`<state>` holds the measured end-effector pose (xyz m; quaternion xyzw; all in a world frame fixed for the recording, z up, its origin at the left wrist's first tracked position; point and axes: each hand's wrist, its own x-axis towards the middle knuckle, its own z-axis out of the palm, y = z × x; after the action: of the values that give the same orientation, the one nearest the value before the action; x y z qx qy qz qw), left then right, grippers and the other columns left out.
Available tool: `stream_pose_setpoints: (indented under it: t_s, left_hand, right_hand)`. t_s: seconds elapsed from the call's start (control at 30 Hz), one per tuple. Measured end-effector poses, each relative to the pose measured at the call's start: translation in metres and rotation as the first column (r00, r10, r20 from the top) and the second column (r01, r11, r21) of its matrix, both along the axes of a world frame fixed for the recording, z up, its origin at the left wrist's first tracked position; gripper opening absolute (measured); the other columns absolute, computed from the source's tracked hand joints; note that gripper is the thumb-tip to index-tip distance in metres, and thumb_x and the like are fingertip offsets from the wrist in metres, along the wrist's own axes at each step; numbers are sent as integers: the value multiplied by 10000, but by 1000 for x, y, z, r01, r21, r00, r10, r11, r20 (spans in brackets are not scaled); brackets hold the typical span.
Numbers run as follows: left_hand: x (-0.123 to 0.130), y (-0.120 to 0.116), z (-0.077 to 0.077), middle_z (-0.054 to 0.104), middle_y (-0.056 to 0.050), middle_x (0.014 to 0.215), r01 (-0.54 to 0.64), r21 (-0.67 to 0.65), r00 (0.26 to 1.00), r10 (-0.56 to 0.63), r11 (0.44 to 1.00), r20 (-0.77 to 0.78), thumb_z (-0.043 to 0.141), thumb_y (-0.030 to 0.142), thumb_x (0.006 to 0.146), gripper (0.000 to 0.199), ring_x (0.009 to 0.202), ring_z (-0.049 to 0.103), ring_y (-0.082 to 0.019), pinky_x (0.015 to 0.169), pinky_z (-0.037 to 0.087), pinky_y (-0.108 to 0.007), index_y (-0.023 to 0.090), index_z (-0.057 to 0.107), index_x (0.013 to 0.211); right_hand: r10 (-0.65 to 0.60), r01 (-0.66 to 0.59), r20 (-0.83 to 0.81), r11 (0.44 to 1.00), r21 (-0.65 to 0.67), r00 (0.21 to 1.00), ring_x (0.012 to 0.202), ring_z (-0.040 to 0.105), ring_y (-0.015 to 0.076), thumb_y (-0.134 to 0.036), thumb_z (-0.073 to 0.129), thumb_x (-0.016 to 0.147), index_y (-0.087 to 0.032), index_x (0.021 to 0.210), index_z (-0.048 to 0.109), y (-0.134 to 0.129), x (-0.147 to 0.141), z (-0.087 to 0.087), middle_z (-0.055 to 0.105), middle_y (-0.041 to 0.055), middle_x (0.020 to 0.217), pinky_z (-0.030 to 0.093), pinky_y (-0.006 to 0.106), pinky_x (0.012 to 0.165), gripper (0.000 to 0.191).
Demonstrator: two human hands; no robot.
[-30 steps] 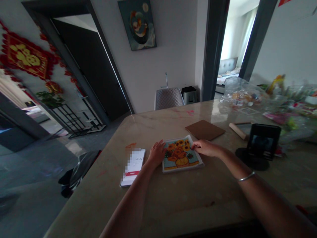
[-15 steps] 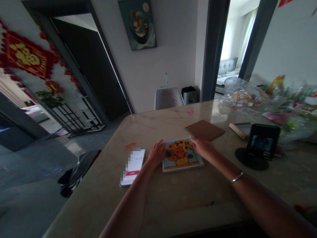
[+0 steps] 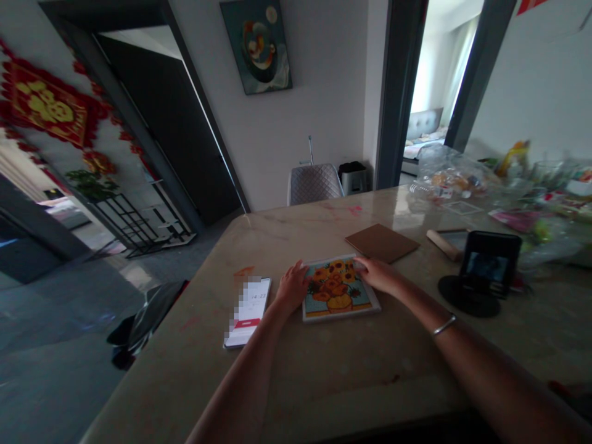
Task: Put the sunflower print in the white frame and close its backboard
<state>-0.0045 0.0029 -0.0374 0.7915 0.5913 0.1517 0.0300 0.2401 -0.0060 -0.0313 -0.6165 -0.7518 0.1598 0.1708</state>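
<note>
A small sunflower picture [image 3: 337, 293] in a thin white frame lies flat on the table, showing yellow and orange blooms in a vase on blue. Its upper left edge is gripped by my left hand [image 3: 293, 286], the fingers bent together along the frame. On the opposite side, my right hand [image 3: 375, 272] has its fingers closed at the upper right corner. The undersides of both hands are hidden. Left of my left hand rests a phone [image 3: 250, 311] with a lit, partly blurred screen. Just beyond the picture is a brown board [image 3: 383, 242].
On the right of the stone-look table [image 3: 342, 382] stands a black stand with a screen [image 3: 493, 265]. Behind it lies a light wooden piece [image 3: 444, 244]. Plastic bags [image 3: 456, 176] and clutter crowd the far right. A quilted chair [image 3: 316, 184] is at the far edge.
The view has shifted very slightly. Both hands stay at the sides of the picture, with no clear movement of the picture on the table.
</note>
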Motion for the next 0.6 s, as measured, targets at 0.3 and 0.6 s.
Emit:
stream_pose_setpoints:
  t_s: [0.3,0.6]
  left_hand:
    - [-5,-2,6,432,-101,1280,-53,-70,998,50,996,-41,373,340,827,424,1193,366,-191,1000,250,-293,147,447,1198]
    - [-23,-22,33,124,-132,1421,149,-409,977,-199,900,-80,600,575,550,1020,1296,97,-261,1034,167,-365,147,136,1351]
  right_hand:
    - [178,-199,-136,966,-162,975,767,586,173,-230,553,710,-165,1274,357,-10,11,14,636,73,911,421,247,668,601]
    - [295,-341,-198,902,-266,935,1077,463,257,-288,723,493,-126,1348,179,-12,22,14,449,167,1231,362,328,881,1027]
